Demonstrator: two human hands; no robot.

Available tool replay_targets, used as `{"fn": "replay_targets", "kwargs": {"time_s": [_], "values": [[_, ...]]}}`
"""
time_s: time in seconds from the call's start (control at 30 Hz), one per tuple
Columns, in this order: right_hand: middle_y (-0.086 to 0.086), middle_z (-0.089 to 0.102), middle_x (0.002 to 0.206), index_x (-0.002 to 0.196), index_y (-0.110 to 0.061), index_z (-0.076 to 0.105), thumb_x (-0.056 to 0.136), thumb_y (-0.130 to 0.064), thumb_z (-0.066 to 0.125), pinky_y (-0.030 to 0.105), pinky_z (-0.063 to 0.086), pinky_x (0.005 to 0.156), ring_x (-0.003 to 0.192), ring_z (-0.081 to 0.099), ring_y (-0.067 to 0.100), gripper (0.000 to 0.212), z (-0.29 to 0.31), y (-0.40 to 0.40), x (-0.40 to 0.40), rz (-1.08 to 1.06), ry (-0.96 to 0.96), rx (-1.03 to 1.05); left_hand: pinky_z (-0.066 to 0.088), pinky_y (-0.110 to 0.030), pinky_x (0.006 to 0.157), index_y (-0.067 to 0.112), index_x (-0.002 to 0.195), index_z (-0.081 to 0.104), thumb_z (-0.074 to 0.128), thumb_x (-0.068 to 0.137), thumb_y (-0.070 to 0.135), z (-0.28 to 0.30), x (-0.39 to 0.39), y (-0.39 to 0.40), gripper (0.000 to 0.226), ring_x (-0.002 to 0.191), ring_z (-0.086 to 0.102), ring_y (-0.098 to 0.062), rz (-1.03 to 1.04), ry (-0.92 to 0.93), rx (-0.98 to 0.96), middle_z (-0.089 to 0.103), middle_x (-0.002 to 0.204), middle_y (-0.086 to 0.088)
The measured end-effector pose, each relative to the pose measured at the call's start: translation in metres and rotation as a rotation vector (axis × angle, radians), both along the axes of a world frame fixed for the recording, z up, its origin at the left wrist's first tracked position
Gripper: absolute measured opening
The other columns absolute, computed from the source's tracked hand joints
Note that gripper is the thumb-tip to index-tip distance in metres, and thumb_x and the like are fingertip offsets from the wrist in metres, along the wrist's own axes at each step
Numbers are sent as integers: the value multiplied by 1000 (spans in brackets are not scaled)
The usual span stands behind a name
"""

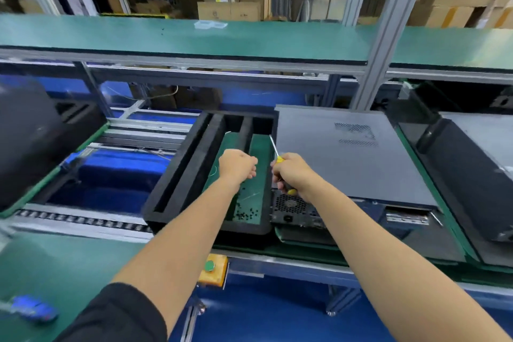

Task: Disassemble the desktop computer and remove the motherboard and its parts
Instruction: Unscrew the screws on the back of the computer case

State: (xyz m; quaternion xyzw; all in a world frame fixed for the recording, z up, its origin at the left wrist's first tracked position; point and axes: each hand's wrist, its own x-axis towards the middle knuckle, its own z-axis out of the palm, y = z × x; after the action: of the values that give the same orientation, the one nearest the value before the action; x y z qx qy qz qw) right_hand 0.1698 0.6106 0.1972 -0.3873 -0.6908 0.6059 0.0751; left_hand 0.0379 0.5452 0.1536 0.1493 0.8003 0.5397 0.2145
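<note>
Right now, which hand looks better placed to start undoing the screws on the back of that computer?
Probably the right hand: it already grips the yellow-handled screwdriver and sits just above the computer case's rear panel. The left hand hovers over the black tray, fingers curled, with no tool.

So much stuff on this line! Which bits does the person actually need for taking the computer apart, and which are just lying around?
For the job:
desktop computer
screwdriver, gripped by the right hand
black tray with small dark screws

Lying about:
cardboard boxes
clear plastic tray
blue object
</note>
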Motion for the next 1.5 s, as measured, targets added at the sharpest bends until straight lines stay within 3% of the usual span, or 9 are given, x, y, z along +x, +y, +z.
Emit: {"fn": "replay_targets", "kwargs": {"time_s": [0.2, 0.3, 0.43, 0.63, 0.77, 0.93, 1.07, 1.2, 1.5], "values": [[7, 50, 67, 90, -11, 49, 95, -6, 41, 22, 34, 43, 44, 40, 14, 11, -10, -6, -38, -53, -31, -22, 58, -39, 75, 9, 66, 64, 66, 82, 9, -15, -33, 3, 16, 64, 65, -22, -172, -10, -42, 69, 75, -15], [7, 49, 68, 90, -11, 49, 98, -16, 48, 20, 34, 40, 45, 39, 14, 9, -13, -5, -42, -71, -39, -24, 58, -35, 68, 5, 74, 68, 59, 86, 9, -10, -34, 10, 16, 63, 65, -21, -186, -27, 25, 71, 77, -16], [7, 50, 67, 91, -10, 48, 100, -37, 49, 22, 34, 39, 41, 40, 12, 28, -13, -6, -36, -70, -34, -22, 50, -23, 51, 8, 71, 67, 55, 92, 20, 1, -19, 20, 26, 51, 60, -13, -249, -51, 124, 65, 61, -4], [11, 56, 64, 94, -9, 50, 103, -19, 39, 27, 46, 42, 43, 55, 18, 17, -2, -15, 4, -29, -21, -16, 56, -37, 62, 0, 62, 65, 61, 79, 14, 11, 26, 27, 23, 55, 55, -17, -280, 55, 110, 61, 57, -2], [10, 58, 69, 94, -11, 53, 104, -17, 36, 27, 49, 45, 49, 58, 17, 20, -3, -23, 44, -27, -13, -23, 51, -38, 59, 8, 48, 54, 58, 74, 15, 9, 64, 21, 27, 54, 48, -18, -293, 66, 94, 52, 50, 1], [9, 57, 69, 89, -10, 53, 104, -16, 35, 27, 50, 48, 49, 56, 17, 24, -18, -39, 91, -14, -43, -53, 37, -30, 53, -6, 55, 49, 58, 76, 14, -11, 115, 1, 30, 52, 39, -18, -272, 90, 82, 46, 50, -8], [11, 56, 66, 101, -5, 54, 105, -19, 33, 29, 49, 49, 49, 55, 19, 25, -31, -53, 117, 10, -60, -118, 36, -29, 57, -9, 64, 57, 56, 85, 12, -27, 143, -15, 29, 59, 43, -18, -343, 4, 43, 53, 60, -11], [13, 57, 69, 113, -10, 51, 105, -15, 31, 30, 48, 50, 48, 56, 20, 22, -37, -60, 127, 23, -84, -100, 33, -28, 59, 5, 75, 61, 53, 92, 9, -31, 158, -21, 19, 66, 41, -17, -358, -96, 83, 47, 70, -11], [13, 58, 71, 127, -20, 49, 104, -14, 27, 28, 48, 46, 49, 58, 18, 32, -40, -52, 124, -84, -50, -86, 36, -28, 52, 1, 78, 64, 51, 97, 14, -31, 155, -8, 26, 56, 42, -17, -405, -211, 129, 50, 66, -10]]}}
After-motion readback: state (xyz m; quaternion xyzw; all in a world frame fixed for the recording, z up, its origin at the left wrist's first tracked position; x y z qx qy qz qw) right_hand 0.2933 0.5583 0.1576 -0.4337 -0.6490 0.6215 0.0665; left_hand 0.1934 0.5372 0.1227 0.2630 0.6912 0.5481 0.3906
